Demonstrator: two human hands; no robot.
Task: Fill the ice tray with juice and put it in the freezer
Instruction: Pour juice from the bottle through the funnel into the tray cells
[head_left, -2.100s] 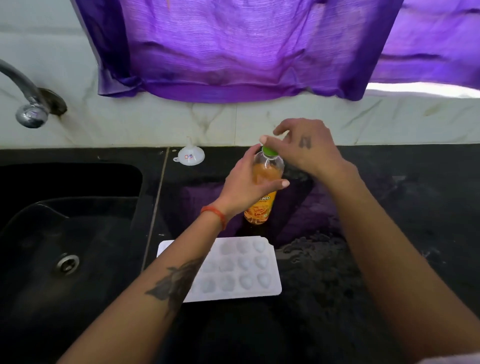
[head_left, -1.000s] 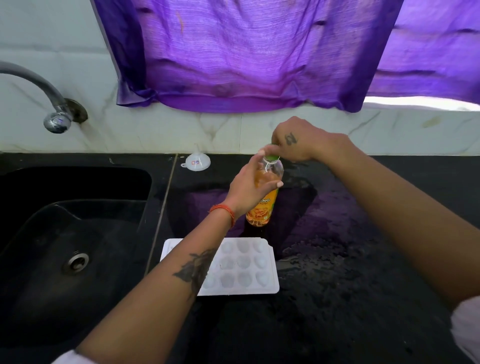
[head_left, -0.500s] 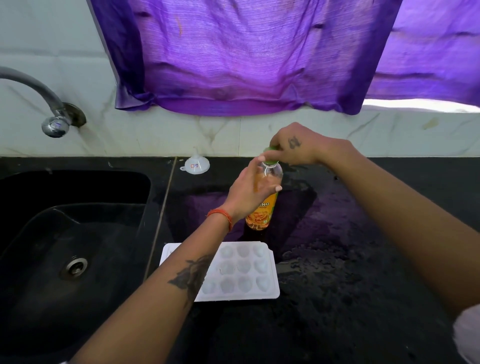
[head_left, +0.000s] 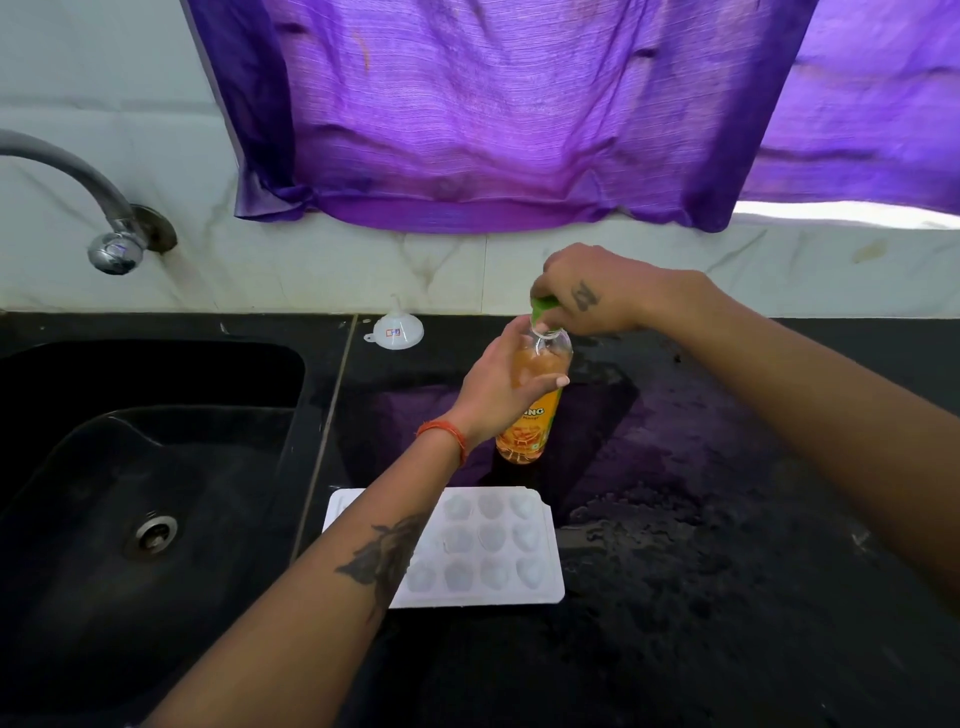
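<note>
A small bottle of orange juice (head_left: 530, 423) stands upright on the black counter (head_left: 701, 519), behind a white ice tray (head_left: 498, 545). My left hand (head_left: 498, 384) is wrapped around the bottle's upper body. My right hand (head_left: 592, 291) pinches the green cap (head_left: 543, 307) at the bottle's neck; the cap sits tilted just above the clear mouth. The tray lies flat with heart-shaped cells that look empty; my left forearm covers its left part.
A small white funnel (head_left: 396, 330) lies on the counter by the back wall. A black sink (head_left: 145, 493) with a metal tap (head_left: 111, 244) fills the left side. A purple curtain (head_left: 493, 114) hangs over the marble backsplash. The counter looks wet to the right of the tray.
My right hand has twisted the green cap and lifted it slightly off the bottle's mouth. My left hand has kept the bottle in the same spot.
</note>
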